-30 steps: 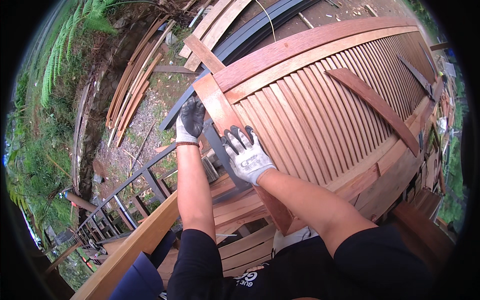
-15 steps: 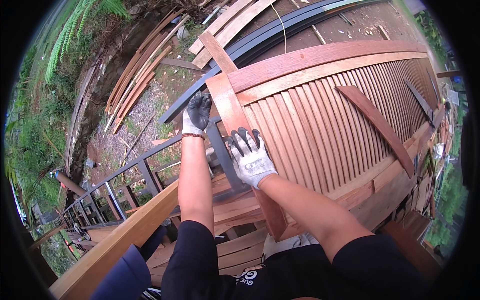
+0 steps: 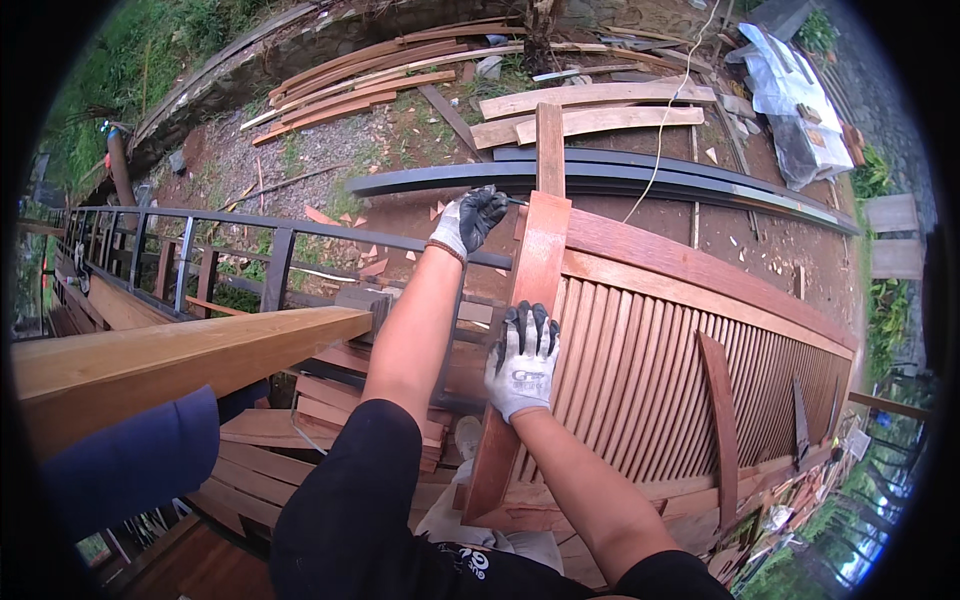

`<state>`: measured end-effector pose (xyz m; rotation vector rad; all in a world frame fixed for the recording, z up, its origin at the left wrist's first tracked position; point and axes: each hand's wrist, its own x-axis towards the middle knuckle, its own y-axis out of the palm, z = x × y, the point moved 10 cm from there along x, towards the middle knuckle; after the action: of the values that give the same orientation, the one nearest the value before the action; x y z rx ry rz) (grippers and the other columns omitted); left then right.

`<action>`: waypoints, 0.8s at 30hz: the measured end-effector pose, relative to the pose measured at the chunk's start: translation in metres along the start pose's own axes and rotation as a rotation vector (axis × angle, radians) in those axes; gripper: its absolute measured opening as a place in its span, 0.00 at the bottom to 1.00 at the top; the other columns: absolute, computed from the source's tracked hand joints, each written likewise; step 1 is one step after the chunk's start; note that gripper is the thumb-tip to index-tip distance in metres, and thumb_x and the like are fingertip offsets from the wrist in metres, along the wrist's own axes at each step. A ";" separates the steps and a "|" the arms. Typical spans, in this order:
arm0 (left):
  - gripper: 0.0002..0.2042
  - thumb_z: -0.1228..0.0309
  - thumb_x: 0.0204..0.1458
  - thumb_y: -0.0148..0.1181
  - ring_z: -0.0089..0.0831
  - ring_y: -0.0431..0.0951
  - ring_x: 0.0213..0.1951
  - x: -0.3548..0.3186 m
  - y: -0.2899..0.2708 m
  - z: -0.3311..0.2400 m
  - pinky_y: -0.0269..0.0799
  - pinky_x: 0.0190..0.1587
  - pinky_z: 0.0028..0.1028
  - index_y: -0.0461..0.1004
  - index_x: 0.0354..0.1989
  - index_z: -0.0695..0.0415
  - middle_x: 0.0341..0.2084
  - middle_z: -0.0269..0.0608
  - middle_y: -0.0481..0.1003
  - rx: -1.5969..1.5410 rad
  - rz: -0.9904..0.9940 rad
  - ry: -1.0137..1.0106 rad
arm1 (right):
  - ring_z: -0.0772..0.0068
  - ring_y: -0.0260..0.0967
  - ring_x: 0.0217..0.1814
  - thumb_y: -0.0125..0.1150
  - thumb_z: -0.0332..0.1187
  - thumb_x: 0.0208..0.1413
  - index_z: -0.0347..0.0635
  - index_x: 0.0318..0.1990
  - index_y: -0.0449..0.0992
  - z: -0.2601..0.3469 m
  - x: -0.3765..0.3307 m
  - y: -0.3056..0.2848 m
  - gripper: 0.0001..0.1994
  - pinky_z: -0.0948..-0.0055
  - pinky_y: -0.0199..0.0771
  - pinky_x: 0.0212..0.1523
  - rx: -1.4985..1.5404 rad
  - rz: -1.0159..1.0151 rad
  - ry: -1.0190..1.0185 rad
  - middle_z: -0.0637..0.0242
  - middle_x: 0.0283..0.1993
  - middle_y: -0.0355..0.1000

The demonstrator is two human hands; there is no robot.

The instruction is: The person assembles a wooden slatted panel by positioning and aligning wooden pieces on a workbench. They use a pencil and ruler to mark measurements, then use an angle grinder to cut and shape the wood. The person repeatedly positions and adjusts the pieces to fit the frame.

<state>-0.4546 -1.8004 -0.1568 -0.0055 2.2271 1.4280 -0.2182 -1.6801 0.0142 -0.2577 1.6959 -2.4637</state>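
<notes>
A slatted wooden panel point(image 3: 610, 370) lies in front of me, its reddish end board point(image 3: 543, 240) on the left side. My left hand point(image 3: 474, 215), in a grey and black work glove, is closed beside the far end of that board. A thin dark tip sticks out of the fingers toward the board's edge; the rest is hidden in the fist. My right hand point(image 3: 523, 360), gloved alike, lies flat on the end board near the first slats, its fingers stretched out.
A loose dark board point(image 3: 718, 420) and a handsaw point(image 3: 801, 425) lie across the panel. A dark metal railing point(image 3: 300, 232) runs off to the left, above a thick wooden beam point(image 3: 200, 355). Beyond lie dark beams point(image 3: 620, 180), stacked planks point(image 3: 370, 85) and a white plastic sheet point(image 3: 785, 90).
The whole view has turned, so the panel now sits lower and more upright in the picture. My left hand stays closed near the board's far end; the right still rests on the end board.
</notes>
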 end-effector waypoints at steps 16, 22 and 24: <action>0.04 0.75 0.64 0.58 0.37 0.85 0.40 0.003 -0.018 -0.022 0.85 0.46 0.34 0.78 0.41 0.59 0.37 0.45 0.83 -0.249 -0.066 0.130 | 0.44 0.36 0.83 0.53 0.36 0.60 0.39 0.73 0.56 -0.005 0.002 0.003 0.34 0.40 0.31 0.79 -0.020 0.027 -0.013 0.50 0.79 0.46; 0.04 0.73 0.64 0.58 0.35 0.85 0.40 -0.073 -0.046 -0.013 0.85 0.47 0.35 0.78 0.43 0.57 0.38 0.44 0.83 -0.308 -0.041 0.230 | 0.44 0.33 0.83 0.54 0.41 0.60 0.39 0.75 0.53 -0.005 -0.001 0.006 0.36 0.40 0.28 0.79 -0.032 0.050 -0.006 0.50 0.80 0.44; 0.06 0.73 0.64 0.58 0.35 0.85 0.41 -0.105 -0.046 -0.011 0.85 0.47 0.35 0.77 0.46 0.56 0.39 0.44 0.83 -0.294 -0.029 0.279 | 0.44 0.33 0.83 0.55 0.42 0.59 0.39 0.75 0.53 -0.003 -0.002 0.007 0.37 0.40 0.28 0.79 -0.038 0.046 -0.014 0.50 0.80 0.44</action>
<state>-0.3549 -1.8574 -0.1506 -0.3539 2.1935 1.8200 -0.2171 -1.6798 0.0064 -0.2361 1.7252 -2.3931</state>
